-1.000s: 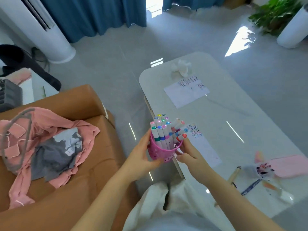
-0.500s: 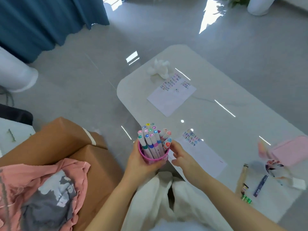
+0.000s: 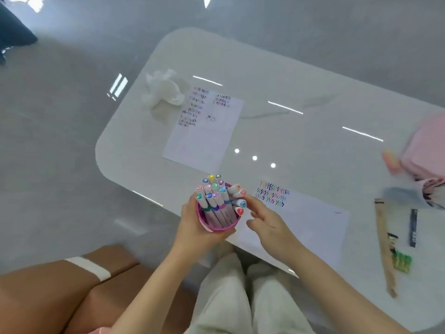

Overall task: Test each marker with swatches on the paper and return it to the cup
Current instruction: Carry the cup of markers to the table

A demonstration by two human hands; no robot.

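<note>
My left hand (image 3: 192,227) grips a pink cup (image 3: 218,225) at the table's near edge. Several white markers (image 3: 215,197) with coloured caps stand in it. My right hand (image 3: 267,222) is just right of the cup, its fingertips touching the caps of the markers that lean out to the right; I cannot tell whether it pinches one. A sheet of paper (image 3: 305,225) with rows of coloured swatches near its top left lies under and beyond my right hand. A second swatched paper (image 3: 204,133) lies farther back.
The white glossy table (image 3: 277,80) carries a crumpled tissue (image 3: 163,90) at the back left, a pink pouch (image 3: 426,145) at the right edge, and a wooden stick (image 3: 385,247), a dark pen (image 3: 413,227) and a green item (image 3: 401,261) at the right. Brown boxes (image 3: 60,290) stand at lower left.
The view has tilted down and swung right over the table. The cup stays in my left hand; my right hand has risen from the cup's side to the leaning marker caps.
</note>
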